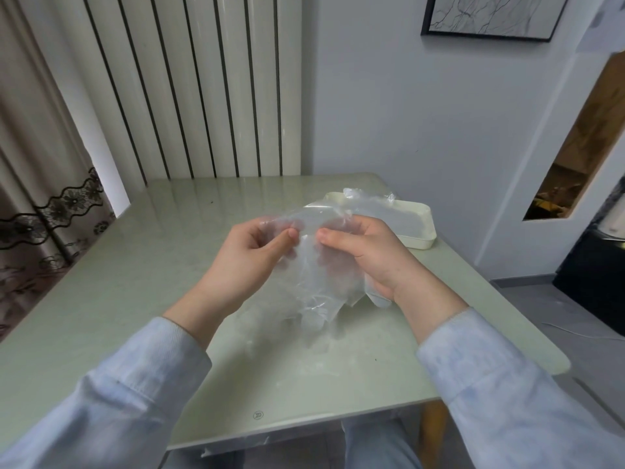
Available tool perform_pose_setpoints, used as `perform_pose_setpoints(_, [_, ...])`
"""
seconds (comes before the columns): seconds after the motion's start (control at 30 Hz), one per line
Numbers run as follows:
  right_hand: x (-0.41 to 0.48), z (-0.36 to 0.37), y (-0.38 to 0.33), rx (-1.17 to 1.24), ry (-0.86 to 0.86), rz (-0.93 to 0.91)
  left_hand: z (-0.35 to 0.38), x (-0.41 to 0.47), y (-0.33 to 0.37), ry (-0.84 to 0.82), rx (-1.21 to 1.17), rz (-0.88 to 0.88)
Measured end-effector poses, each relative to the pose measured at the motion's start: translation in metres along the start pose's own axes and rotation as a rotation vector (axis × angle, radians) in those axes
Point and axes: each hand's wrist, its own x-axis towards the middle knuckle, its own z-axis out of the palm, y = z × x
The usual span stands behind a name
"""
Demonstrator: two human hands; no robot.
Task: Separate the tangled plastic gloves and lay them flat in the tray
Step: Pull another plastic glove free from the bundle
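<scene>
Left hand (248, 253) and right hand (363, 253) each pinch the clear plastic gloves (314, 282), raised just before the white tray (417, 236).

Both arms are covered by long sleeves of pale blue cloth. On the left sleeve (111, 407) a fine ribbed weave is seen near the cuff, and a crease is marked across the forearm. The right sleeve (507, 401) is made of the same cloth, mottled with lighter patches. Both cuffs are ended at the wrists, so the left hand (243, 262) and the right hand (372, 258) are left bare. Short, trimmed nails are seen on the thumbs. At the bottom of the view, a leg (378, 445) clad in pale blue-grey fabric is partly shown.
</scene>
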Motion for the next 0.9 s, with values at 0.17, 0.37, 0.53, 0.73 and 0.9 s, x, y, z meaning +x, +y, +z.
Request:
perform_pose_setpoints(0.17, [-0.001,-0.002,0.001,0.053,-0.002,-0.025,-0.001,0.0,-0.002,0.026,-0.001,-0.003])
perform_pose_setpoints(0.37, [0.004,-0.001,-0.008,0.047,0.071,-0.062,-0.002,-0.001,-0.005,-0.039,0.069,0.006])
perform_pose_setpoints(0.53, [0.003,-0.001,-0.011,0.042,0.082,-0.063,-0.001,-0.002,-0.007,-0.048,0.067,-0.012])
perform_pose_setpoints(0.73, [0.004,-0.001,-0.009,0.035,0.079,-0.074,-0.001,-0.001,-0.008,-0.031,0.065,-0.023])
perform_pose_setpoints(0.9, [0.004,-0.001,-0.011,0.044,0.04,-0.061,-0.002,-0.001,-0.008,-0.045,0.079,-0.024])
